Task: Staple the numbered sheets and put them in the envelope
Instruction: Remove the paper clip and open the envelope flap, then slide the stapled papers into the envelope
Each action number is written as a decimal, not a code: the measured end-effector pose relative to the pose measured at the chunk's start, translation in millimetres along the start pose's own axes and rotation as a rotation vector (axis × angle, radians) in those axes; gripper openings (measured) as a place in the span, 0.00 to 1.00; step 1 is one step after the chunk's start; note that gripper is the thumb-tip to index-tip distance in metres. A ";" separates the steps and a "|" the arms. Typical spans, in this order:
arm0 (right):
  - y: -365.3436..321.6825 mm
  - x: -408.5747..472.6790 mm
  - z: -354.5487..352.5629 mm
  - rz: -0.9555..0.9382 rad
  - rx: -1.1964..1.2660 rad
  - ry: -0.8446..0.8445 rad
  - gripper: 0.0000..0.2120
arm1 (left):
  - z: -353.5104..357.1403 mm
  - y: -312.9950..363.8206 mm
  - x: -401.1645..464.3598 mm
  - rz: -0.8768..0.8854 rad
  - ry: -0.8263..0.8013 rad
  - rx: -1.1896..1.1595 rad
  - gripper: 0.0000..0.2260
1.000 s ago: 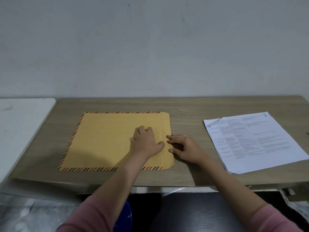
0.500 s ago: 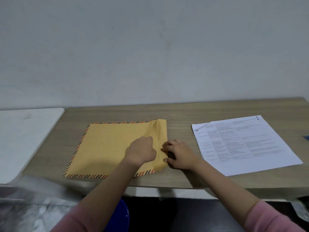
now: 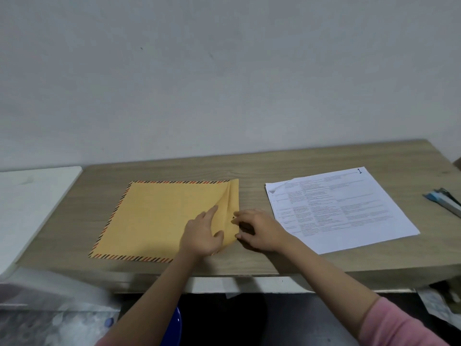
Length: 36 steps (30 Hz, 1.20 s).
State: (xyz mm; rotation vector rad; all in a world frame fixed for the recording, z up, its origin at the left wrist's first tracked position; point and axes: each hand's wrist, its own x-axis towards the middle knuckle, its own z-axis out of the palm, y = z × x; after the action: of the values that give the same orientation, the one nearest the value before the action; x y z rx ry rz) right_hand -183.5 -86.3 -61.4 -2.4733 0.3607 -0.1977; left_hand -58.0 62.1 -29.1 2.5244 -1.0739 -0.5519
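Hands (image 3: 203, 233) on envelope (image 3: 159, 218), wooden desk (image 3: 262, 171), grey wall (image 3: 224, 71) behind

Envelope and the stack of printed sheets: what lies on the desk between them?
In the head view, only the right hand at the envelope flap; beyond it, bare desk up to the sheets.

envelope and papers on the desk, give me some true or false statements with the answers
1. The envelope lies left of the sheets. True.
2. The sheets are already inside the envelope. False: they lie on the desk, apart from it.
3. The right hand pinches the envelope's right edge, which is lifted. True.
4. The left hand holds a pen. False: it rests on the envelope.
5. The top sheet shows the number 1. True.
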 end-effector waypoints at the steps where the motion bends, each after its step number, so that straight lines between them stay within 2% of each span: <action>1: 2.5 -7.1 -7.3 0.001 0.035 0.043 0.20 | 1.7 0.7 0.5 -0.003 0.009 0.000 0.34; 5: 44.1 -42.8 -51.1 0.142 -0.018 0.349 0.19 | 6.3 5.2 2.4 -0.013 0.048 -0.003 0.38; 8: 104.9 -75.8 -91.0 0.395 -0.166 0.521 0.19 | 7.8 8.8 3.1 -0.018 0.074 -0.010 0.42; 11: 156.3 -106.9 -127.4 0.809 -0.253 0.525 0.25 | 9.2 11.9 3.6 -0.038 0.080 -0.027 0.45; 12: 166.7 -114.3 -134.7 0.934 -0.239 0.478 0.28 | 9.7 13.3 3.8 -0.048 0.081 -0.029 0.46; 14: 181.6 -123.9 -140.9 1.055 -0.236 0.352 0.33 | 11.1 16.7 5.0 -0.074 0.086 -0.031 0.47; 16: 187.4 -126.4 -142.1 1.065 -0.240 0.292 0.35 | 13.0 20.8 7.3 -0.090 0.091 -0.027 0.47; 19: 180.3 -122.7 -148.5 1.030 -0.126 0.338 0.34 | 15.9 24.4 11.0 -0.110 0.112 -0.023 0.47; 25: 163.5 -123.1 -160.0 0.991 -0.055 0.363 0.34 | 20.1 25.0 12.8 -0.143 0.150 -0.039 0.48; 30: 147.9 -128.2 -161.0 0.913 0.164 0.462 0.31 | 21.3 25.0 12.6 -0.150 0.157 -0.034 0.48; 34: 141.8 -137.1 -161.4 0.824 0.541 0.508 0.26 | 20.7 26.2 12.6 -0.159 0.151 -0.028 0.48; 36: 137.3 -141.0 -162.4 0.790 0.570 0.484 0.24 | 20.1 27.1 13.0 -0.160 0.144 -0.024 0.49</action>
State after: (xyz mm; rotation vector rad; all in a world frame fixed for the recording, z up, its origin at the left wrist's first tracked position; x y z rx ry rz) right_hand -383.1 -240.6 -23.3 -1.5576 1.2499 -0.4792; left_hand -75.7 31.6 -37.2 2.5987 -0.8149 -0.4138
